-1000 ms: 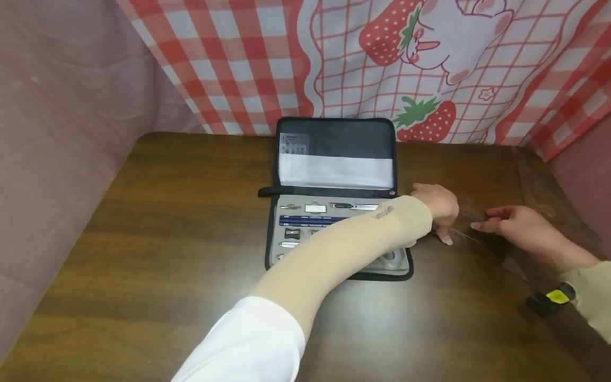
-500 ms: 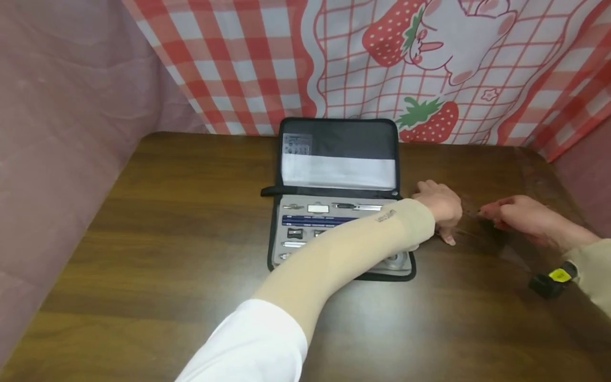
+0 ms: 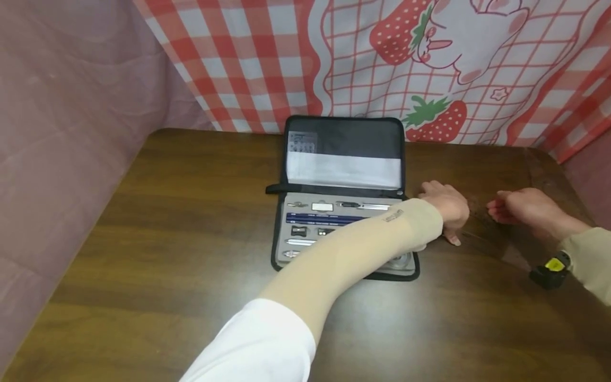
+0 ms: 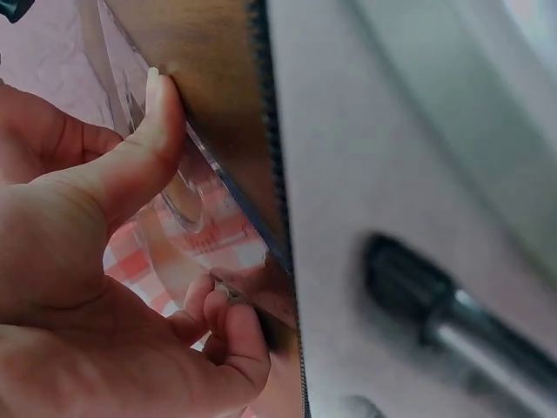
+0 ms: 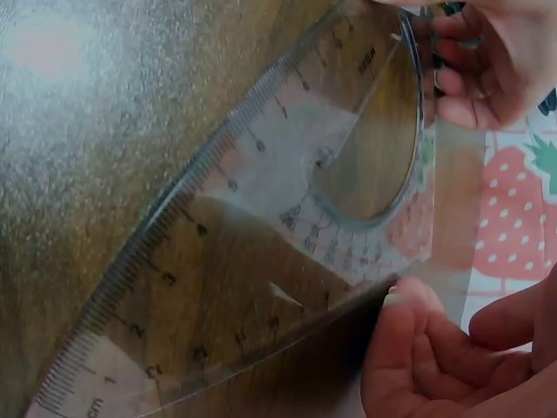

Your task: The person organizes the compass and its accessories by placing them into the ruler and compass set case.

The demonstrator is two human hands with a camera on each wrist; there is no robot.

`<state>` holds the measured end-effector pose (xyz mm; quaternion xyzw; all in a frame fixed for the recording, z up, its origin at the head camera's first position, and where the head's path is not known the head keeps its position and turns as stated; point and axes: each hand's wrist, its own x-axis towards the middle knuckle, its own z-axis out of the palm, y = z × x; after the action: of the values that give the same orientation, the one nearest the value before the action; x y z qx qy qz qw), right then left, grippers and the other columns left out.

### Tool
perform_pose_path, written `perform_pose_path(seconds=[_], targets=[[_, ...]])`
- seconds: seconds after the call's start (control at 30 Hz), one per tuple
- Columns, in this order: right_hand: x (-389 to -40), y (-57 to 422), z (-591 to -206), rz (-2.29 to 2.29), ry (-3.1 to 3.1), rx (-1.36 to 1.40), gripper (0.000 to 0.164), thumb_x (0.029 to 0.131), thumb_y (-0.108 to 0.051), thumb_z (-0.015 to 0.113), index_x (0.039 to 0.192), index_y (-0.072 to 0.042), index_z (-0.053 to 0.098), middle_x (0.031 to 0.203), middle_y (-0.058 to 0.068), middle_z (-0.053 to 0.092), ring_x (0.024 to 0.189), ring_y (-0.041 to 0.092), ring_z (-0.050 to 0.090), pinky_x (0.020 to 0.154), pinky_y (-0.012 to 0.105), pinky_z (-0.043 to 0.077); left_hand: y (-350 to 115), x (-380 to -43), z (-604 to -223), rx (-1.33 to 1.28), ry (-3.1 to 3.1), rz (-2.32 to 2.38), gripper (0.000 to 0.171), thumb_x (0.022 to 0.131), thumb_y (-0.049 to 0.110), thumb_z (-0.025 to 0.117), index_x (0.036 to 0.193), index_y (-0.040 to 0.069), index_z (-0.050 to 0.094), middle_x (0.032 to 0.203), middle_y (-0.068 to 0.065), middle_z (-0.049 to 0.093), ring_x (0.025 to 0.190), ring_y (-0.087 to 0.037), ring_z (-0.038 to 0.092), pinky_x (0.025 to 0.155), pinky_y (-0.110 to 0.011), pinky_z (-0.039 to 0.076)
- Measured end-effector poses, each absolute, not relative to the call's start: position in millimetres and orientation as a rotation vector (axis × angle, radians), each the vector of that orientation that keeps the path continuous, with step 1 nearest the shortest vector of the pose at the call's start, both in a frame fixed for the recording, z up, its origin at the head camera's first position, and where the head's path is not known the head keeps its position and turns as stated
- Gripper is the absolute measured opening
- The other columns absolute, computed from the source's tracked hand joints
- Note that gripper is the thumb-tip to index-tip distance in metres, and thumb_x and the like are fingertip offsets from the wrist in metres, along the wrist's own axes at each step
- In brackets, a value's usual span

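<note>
Both left hand (image 3: 445, 208), curled on its edges, and right hand (image 3: 530, 209), apparently pinching its corner, held the clear set square (image 5: 252, 252) right of the open case (image 3: 358, 139), where light, level support likely suited thin plastic best.

Decent but slightly dull light. Soft glare on the wooden table (image 3: 367, 314), harsher top left in the right wrist view. Clear set square (image 5: 252, 209) catches reflections; left wrist's foreground gray tray (image 4: 348, 131) is totally blurry.

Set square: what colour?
The set square is clear with dark markings; right wrist view shows it best.
</note>
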<state>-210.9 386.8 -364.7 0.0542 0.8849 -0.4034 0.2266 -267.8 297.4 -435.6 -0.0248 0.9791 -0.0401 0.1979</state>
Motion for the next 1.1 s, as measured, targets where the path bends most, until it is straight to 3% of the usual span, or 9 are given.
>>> perform_pose_path(seconds=[0.17, 0.27, 0.37, 0.43, 0.6, 0.73, 0.87, 1.1], targets=[[-213, 376, -359, -1.035, 2.377, 0.069, 0.053, 0.101, -0.032, 0.028, 0.115, 0.016, 0.048, 0.086, -0.003, 0.063, 0.075, 0.008, 0.059, 0.071, 0.029, 0.05, 283, -255, -411, -0.043, 2.639, -0.204, 0.134, -0.01, 0.028, 0.08, 0.118, 0.038, 0.039, 0.115, 0.008, 0.037, 0.104, -0.016, 0.032, 0.072, -0.04, 0.041], [-205, 372, -353, -0.761, 2.599, -0.182, 0.053, 0.096, -0.041, 0.042, 0.112, 0.007, 0.058, 0.086, 0.0, 0.063, 0.071, 0.01, 0.057, 0.065, 0.031, 0.048, 269, -245, -398, 0.079, 2.622, -0.264, 0.128, 0.004, 0.044, 0.083, 0.121, 0.038, 0.034, 0.117, 0.009, 0.037, 0.105, -0.015, 0.033, 0.072, -0.038, 0.041], [-188, 369, -355, -0.388, 2.874, -0.55, 0.041, 0.084, -0.041, 0.062, 0.101, -0.004, 0.065, 0.078, -0.003, 0.061, 0.065, 0.008, 0.052, 0.058, 0.032, 0.045, 245, -232, -385, 0.337, 2.658, -0.255, 0.114, 0.024, 0.062, 0.08, 0.125, 0.036, 0.036, 0.12, 0.007, 0.037, 0.107, -0.016, 0.034, 0.074, -0.035, 0.041], [-175, 367, -360, -0.193, 2.976, -0.747, 0.035, 0.075, -0.038, 0.072, 0.093, -0.008, 0.067, 0.075, -0.006, 0.058, 0.062, 0.007, 0.049, 0.055, 0.032, 0.043, 227, -223, -375, 0.611, 2.66, -0.261, 0.097, 0.043, 0.067, 0.076, 0.128, 0.034, 0.041, 0.125, 0.007, 0.037, 0.11, -0.016, 0.037, 0.077, -0.032, 0.042], [-154, 357, -367, -0.039, 2.979, -0.899, 0.036, 0.066, -0.031, 0.077, 0.089, -0.008, 0.062, 0.078, -0.005, 0.054, 0.062, 0.007, 0.046, 0.054, 0.033, 0.043, 198, -206, -356, 1.364, 2.509, -0.354, 0.047, 0.081, 0.044, 0.064, 0.124, 0.033, 0.052, 0.13, 0.009, 0.045, 0.112, -0.011, 0.047, 0.088, -0.026, 0.04], [-151, 348, -367, -0.002, 2.996, -0.893, 0.034, 0.064, -0.027, 0.076, 0.083, -0.006, 0.057, 0.072, -0.003, 0.05, 0.057, 0.01, 0.044, 0.053, 0.036, 0.042, 189, -196, -351, 1.662, 2.433, -0.408, 0.031, 0.09, 0.029, 0.052, 0.122, 0.03, 0.054, 0.125, 0.01, 0.051, 0.108, -0.009, 0.051, 0.087, -0.025, 0.041], [-150, 346, -369, -0.009, 3.029, -0.934, 0.035, 0.06, -0.025, 0.076, 0.08, -0.004, 0.056, 0.068, -0.002, 0.052, 0.057, 0.013, 0.048, 0.053, 0.039, 0.044, 188, -191, -351, 1.745, 2.491, -0.422, 0.026, 0.096, 0.025, 0.043, 0.118, 0.031, 0.056, 0.123, 0.011, 0.053, 0.108, -0.008, 0.051, 0.086, -0.024, 0.042], [-145, 349, -375, -0.074, 3.103, -0.944, 0.046, 0.055, -0.024, 0.08, 0.086, 0.002, 0.058, 0.07, 0.005, 0.057, 0.058, 0.017, 0.053, 0.054, 0.041, 0.046, 193, -188, -357, 1.775, 2.546, -0.412, 0.025, 0.099, 0.023, 0.04, 0.11, 0.034, 0.06, 0.117, 0.014, 0.056, 0.101, -0.005, 0.054, 0.08, -0.023, 0.045]])
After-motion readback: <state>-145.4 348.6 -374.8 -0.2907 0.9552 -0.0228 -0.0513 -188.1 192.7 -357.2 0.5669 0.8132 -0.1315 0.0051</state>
